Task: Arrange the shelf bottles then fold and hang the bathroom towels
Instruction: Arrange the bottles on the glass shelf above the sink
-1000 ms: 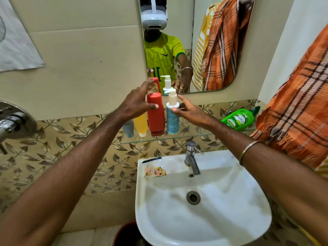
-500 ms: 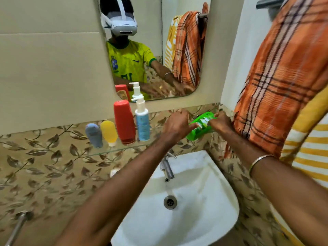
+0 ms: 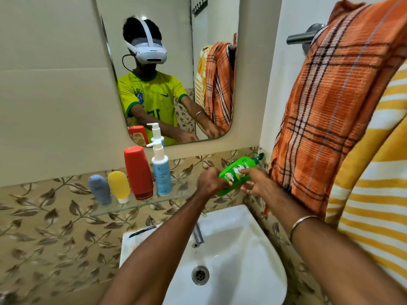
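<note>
A green pump bottle (image 3: 239,170) is tilted at the right end of the glass shelf (image 3: 132,205). My left hand (image 3: 210,181) grips its lower end and my right hand (image 3: 256,182) holds its side with curled fingers. Further left on the shelf stand a grey tube (image 3: 99,189), a yellow tube (image 3: 119,186), a red bottle (image 3: 138,172) and a blue pump bottle (image 3: 161,170) in a row. An orange plaid towel (image 3: 334,102) and a yellow striped towel (image 3: 374,190) hang at the right.
A white sink (image 3: 237,256) with a tap (image 3: 198,233) lies below the shelf. A dark pen (image 3: 143,231) lies on the sink's left rim. The mirror (image 3: 167,69) hangs above the shelf. A metal towel bar (image 3: 305,36) juts out at the upper right.
Both hands left the red and blue bottles, moved right and took hold of the green bottle, which now tilts more upright. My view turned right and up.
</note>
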Action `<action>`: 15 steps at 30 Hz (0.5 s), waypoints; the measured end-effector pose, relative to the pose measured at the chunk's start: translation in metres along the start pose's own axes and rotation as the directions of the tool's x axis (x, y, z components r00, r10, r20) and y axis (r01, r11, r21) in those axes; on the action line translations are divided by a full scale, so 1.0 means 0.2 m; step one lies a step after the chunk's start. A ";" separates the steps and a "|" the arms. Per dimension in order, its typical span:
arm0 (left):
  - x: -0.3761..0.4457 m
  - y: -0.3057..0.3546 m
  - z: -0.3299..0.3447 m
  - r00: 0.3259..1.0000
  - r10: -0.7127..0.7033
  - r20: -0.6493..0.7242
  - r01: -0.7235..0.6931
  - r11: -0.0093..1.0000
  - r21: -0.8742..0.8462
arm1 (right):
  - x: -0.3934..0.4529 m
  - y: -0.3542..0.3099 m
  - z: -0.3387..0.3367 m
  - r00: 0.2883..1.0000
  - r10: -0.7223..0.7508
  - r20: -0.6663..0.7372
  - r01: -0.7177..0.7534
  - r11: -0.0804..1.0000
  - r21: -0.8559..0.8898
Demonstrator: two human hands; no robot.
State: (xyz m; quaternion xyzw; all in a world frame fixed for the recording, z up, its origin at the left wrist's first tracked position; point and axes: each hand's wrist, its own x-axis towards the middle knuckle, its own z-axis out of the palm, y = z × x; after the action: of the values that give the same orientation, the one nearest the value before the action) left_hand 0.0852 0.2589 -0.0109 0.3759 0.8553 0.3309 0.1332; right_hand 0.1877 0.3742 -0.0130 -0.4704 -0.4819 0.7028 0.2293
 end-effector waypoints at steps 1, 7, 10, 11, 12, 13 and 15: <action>-0.01 -0.02 -0.01 1.000 0.001 -0.014 -0.002 1.000 -0.015 | 0.00 0.01 0.02 1.000 0.011 0.010 -0.011 1.000 0.009; -0.08 -0.20 -0.08 0.984 -0.017 -0.177 -0.033 0.960 -0.278 | -0.07 -0.04 0.20 0.965 -0.246 0.094 0.243 0.969 0.048; -0.15 -0.26 -0.11 0.954 -0.038 -0.296 -0.066 0.941 -0.333 | -0.15 -0.10 0.33 0.897 -0.413 0.155 0.426 0.903 -0.056; -0.17 -0.26 -0.11 0.947 -0.037 -0.320 -0.076 0.939 -0.336 | -0.17 -0.11 0.35 0.879 -0.442 0.176 0.464 0.879 -0.108; -0.18 -0.26 -0.11 0.940 -0.034 -0.339 -0.085 0.940 -0.331 | -0.18 -0.11 0.38 0.861 -0.473 0.187 0.501 0.852 -0.154; -0.20 -0.27 -0.11 0.936 -0.034 -0.352 -0.082 0.947 -0.311 | -0.18 -0.11 0.41 0.839 -0.505 0.203 0.540 0.820 -0.191; -0.23 -0.30 -0.13 0.930 -0.025 -0.368 -0.068 0.969 -0.237 | -0.20 -0.09 0.46 0.792 -0.553 0.257 0.608 0.749 -0.263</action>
State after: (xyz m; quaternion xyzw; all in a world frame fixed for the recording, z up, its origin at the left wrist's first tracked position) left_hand 0.0723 0.1832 -0.0324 0.2972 0.8132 0.5002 0.0125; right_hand 0.1228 0.3088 0.0296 -0.2692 -0.7325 0.5405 0.3143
